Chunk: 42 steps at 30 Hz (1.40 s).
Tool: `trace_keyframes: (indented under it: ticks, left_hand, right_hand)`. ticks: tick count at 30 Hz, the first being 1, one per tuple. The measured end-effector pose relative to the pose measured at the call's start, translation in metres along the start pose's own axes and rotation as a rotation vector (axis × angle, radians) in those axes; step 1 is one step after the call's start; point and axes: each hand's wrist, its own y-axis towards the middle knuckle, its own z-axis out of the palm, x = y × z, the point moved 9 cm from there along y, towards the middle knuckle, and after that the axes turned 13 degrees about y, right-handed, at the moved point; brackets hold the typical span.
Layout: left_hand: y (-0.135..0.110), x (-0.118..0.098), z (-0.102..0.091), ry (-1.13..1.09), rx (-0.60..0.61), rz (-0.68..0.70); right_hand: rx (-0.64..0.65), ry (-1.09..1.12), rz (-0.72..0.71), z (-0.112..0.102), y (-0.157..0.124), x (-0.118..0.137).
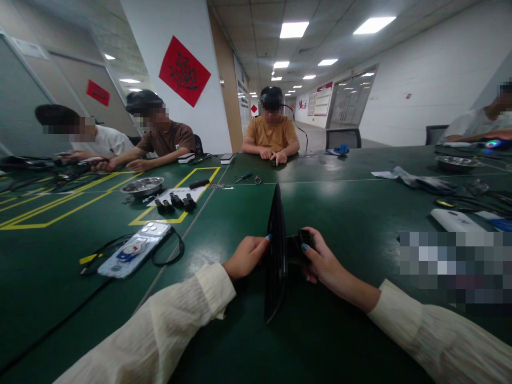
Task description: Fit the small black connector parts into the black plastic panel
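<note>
A thin, flat black panel [276,256] stands nearly upright, seen almost edge-on, in front of me above the green table. My left hand [248,257] is closed on its left side, thumb pressed against the face. From the panel's right side juts a dark, blocky piece [295,246], which looks joined to it, though the join is in shadow. My right hand [322,261] wraps round this piece, thumb on the near side and fingers partly hidden behind. What kind of device the panel is, I cannot make out.
Left of my arm lies a phone [134,250] with a black cable. Beyond it are several black fittings [176,201], a paper sheet and a metal bowl [143,186]. Gloves [424,181] and a white object [456,220] lie right. Several people sit around the table [340,202].
</note>
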Motion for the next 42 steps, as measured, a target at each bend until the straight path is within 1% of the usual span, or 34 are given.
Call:
trace_keyframes:
  ticks: [3,6,8,13,17,20,24,31,38,42]
  left_hand:
    - [0.0,0.002,0.002,-0.092,0.021,-0.028]
    - [0.0,0.0,0.004,-0.075,0.055,-0.004]
    - [0.0,-0.002,0.001,0.043,0.026,0.028]
    - [-0.003,-0.014,-0.009,0.457,-0.119,0.125]
    - [-0.005,-0.019,-0.012,0.612,-0.161,0.152]
    - [-0.005,-0.019,-0.012,0.661,-0.16,0.171]
    - [-0.007,-0.021,-0.012,0.717,-0.163,0.238]
    - [-0.009,-0.026,-0.008,0.716,-0.131,0.311]
    - [-0.007,-0.024,-0.007,0.713,-0.128,0.288]
    - [-0.005,-0.02,-0.007,0.761,-0.12,0.227]
  right_hand:
    - [-0.018,-0.014,-0.014,-0.001,-0.001,0.001]
    - [-0.017,-0.013,-0.036,-0.001,-0.001,0.001]
    - [-0.024,-0.008,-0.04,-0.002,0.0,0.001]
    - [-0.042,-0.027,-0.042,-0.002,0.0,0.002]
    - [-0.042,-0.026,-0.032,-0.001,-0.001,0.002]
    - [-0.042,-0.033,-0.032,-0.002,-0.001,0.001]
    - [-0.037,-0.067,-0.042,-0.001,-0.001,0.002]
    - [-0.051,-0.076,-0.026,0.002,-0.003,0.005]
    - [-0.051,-0.069,-0.032,-0.002,0.0,0.001]
    - [-0.052,-0.06,-0.036,-0.002,0.0,0.001]
